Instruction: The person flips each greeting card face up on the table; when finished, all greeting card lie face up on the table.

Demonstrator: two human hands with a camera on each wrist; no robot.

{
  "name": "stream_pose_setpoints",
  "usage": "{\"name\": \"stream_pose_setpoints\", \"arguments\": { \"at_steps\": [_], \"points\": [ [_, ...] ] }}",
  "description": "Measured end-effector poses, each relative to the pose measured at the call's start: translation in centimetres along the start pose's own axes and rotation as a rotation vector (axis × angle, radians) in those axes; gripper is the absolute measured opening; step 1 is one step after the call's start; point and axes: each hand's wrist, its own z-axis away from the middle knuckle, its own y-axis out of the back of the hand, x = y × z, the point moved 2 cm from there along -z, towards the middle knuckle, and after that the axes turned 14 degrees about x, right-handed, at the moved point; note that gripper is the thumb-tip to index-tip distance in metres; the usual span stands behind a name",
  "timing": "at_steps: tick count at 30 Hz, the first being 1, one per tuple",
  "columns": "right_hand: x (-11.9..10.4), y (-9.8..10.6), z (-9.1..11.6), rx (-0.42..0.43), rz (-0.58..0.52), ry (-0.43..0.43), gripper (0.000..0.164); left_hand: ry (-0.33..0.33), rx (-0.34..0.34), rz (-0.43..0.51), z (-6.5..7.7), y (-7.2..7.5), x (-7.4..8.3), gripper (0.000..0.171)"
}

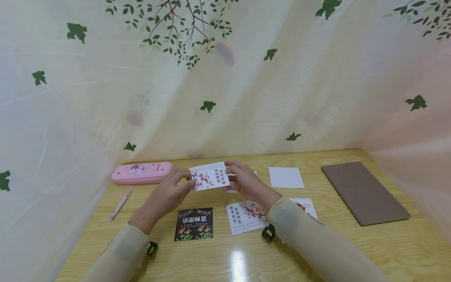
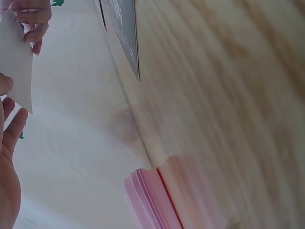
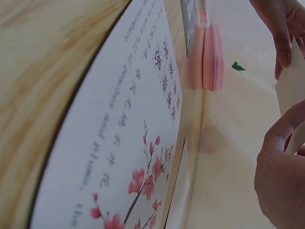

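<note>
A white card printed with pink blossoms and dark characters (image 1: 208, 178) is held up above the table between both hands. My left hand (image 1: 173, 191) pinches its left edge between thumb and fingers. At its right edge, my right hand (image 1: 248, 182) grips it, with the thumb behind the card in the head view. The card's plain back (image 2: 18, 62) shows in the left wrist view. Below the hands lie a black card with orange flowers (image 1: 193, 224) and a second blossom card (image 1: 246, 216), partly covered by the right wrist.
A pink pencil case (image 1: 141, 173) and a pink pen (image 1: 121, 204) lie at the left. Right of the hands are a blank white card (image 1: 286, 177), a colourful printed card (image 1: 309, 205) partly under the right sleeve, and a brown folder (image 1: 364, 192). A curtain (image 1: 239, 98) hangs behind.
</note>
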Motion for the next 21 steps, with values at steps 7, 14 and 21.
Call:
{"name": "stream_pose_setpoints", "arguments": {
  "at_steps": [7,14,21],
  "points": [
    [0.00,0.05,0.02,0.012,0.021,-0.009,0.050,0.004,-0.004,0.014,0.09,-0.05,-0.10,0.007],
    [0.02,0.18,0.16,0.008,0.071,0.011,0.048,0.014,0.006,0.038,0.16,-0.24,-0.17,0.024],
    [0.12,0.25,0.13,0.013,0.127,0.039,0.048,0.054,-0.007,0.037,0.10,-0.28,-0.28,0.025]
  ]
}}
